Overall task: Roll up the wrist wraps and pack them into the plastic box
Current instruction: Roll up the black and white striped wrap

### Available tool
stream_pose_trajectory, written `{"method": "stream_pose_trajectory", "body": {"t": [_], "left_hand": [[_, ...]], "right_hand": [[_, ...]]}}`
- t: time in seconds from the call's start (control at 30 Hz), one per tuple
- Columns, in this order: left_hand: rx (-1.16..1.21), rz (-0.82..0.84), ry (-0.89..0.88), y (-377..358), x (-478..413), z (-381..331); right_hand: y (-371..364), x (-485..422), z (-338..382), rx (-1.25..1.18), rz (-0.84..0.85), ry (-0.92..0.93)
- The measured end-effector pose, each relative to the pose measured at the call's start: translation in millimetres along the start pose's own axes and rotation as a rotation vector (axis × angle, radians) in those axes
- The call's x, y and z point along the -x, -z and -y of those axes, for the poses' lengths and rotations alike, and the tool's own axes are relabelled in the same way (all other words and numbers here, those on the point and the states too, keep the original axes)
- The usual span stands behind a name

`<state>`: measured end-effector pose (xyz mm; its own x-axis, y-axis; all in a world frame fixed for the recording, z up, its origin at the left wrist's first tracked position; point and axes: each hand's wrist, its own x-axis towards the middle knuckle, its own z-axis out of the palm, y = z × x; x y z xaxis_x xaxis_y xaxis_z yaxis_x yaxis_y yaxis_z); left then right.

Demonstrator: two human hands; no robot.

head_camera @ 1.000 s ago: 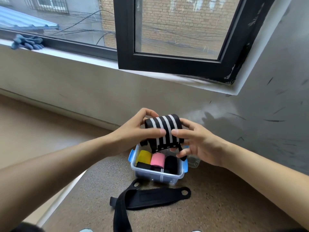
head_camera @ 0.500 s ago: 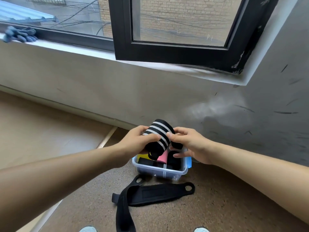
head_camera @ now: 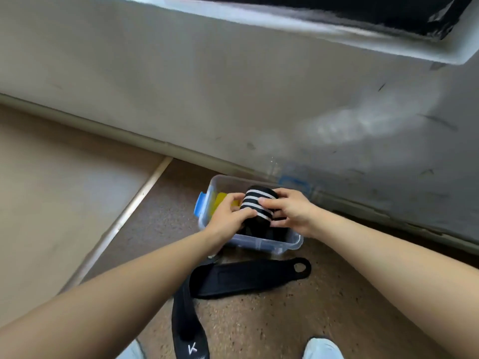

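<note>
A rolled black wrist wrap with white stripes [head_camera: 258,206] sits in the mouth of the clear plastic box [head_camera: 261,244] on the floor. My left hand [head_camera: 229,215] grips the roll from the left and my right hand [head_camera: 290,211] grips it from the right. A yellow roll [head_camera: 220,200] lies in the box's left end, and dark rolls show under the striped one. Two unrolled black wraps lie on the floor in front of the box: one flat [head_camera: 248,277] and one running towards me [head_camera: 188,325].
The box has blue side clips [head_camera: 200,206] and stands close to the grey wall [head_camera: 233,86] below a window sill. Its clear lid with a blue clip [head_camera: 294,181] leans behind it. My white shoes [head_camera: 322,348] show at the bottom edge. Beige flooring lies to the left.
Both hands have carried the striped roll down from above the box into its opening. The camera has tilted downwards, so the window has almost left the view.
</note>
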<state>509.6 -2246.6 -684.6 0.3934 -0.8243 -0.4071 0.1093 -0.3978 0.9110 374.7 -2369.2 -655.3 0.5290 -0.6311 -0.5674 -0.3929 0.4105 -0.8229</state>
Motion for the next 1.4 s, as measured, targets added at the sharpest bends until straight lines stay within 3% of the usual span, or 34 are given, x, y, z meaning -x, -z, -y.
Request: {"method": "stream_pose_trajectory", "body": {"t": [0.33, 0.5, 0.77, 0.93, 1.03, 1.13, 1.2, 1.4], "left_hand": [[-0.131, 0.105, -0.068, -44.0, -83.1, 39.1], [-0.331, 0.081, -0.095, -40.0, -104.4, 56.8], [-0.604, -0.058, -0.152, -56.4, -104.6, 48.6], [-0.693, -0.028, -0.183, -58.8, -102.5, 53.3], [-0.793, -0.04, -0.465, -55.2, -99.0, 55.4], [-0.931, 0.139, -0.666, -52.5, -90.2, 55.0], [-1.032, 0.247, -0.632, -55.2, -86.3, 57.4], [-1.247, 0.316, -0.526, -78.3, -91.6, 52.8]], "right_hand": [[51.3, -61.4, -21.1, 0.405, -0.073, 0.041], [50.8, -83.1, -26.4, 0.992, -0.118, 0.247], [71.7, -53.1, -53.0, 1.254, -0.277, 0.454], [93.5, -36.5, -82.3, 1.209, -0.227, 0.35], [103.5, -35.3, -88.4, 1.122, -0.197, 0.359], [111.2, -35.3, -86.1, 1.14, -0.127, 0.352], [113.7, -35.6, -84.8, 1.164, -0.096, 0.341], [116.2, -35.9, -88.3, 1.083, -0.07, 0.334]]}}
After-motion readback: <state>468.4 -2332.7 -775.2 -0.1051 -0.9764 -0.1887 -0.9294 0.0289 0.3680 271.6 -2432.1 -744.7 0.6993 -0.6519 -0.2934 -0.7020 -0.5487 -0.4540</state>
